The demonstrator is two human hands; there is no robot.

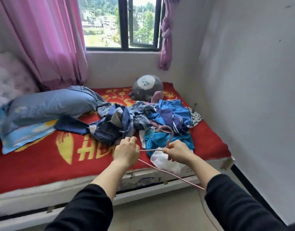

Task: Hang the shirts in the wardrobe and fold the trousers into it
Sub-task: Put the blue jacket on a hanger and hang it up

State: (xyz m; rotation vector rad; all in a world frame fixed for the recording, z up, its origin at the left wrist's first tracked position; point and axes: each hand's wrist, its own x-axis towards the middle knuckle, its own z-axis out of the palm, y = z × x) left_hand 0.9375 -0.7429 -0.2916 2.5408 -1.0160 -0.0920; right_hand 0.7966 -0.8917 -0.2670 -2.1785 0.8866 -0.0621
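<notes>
A heap of crumpled clothes [143,120], mostly blue and dark blue, lies on the red bed cover [43,157] near the bed's right side. Both my hands hold a thin pink hanger [170,174] just in front of the heap. My left hand [126,152] grips the hanger's left end. My right hand [178,151] pinches it at the neck, below the curved hook. The hanger's lower bar slants down towards my right sleeve. A white garment [165,161] lies under my right hand at the bed's edge. No wardrobe is in view.
A blue pillow [48,107] lies at the left of the bed, a grey plush toy [146,87] at the back by the window wall. Pink curtains [48,39] hang at the left. A white wall [251,80] runs close along the right. Bare floor [160,214] lies below the bed.
</notes>
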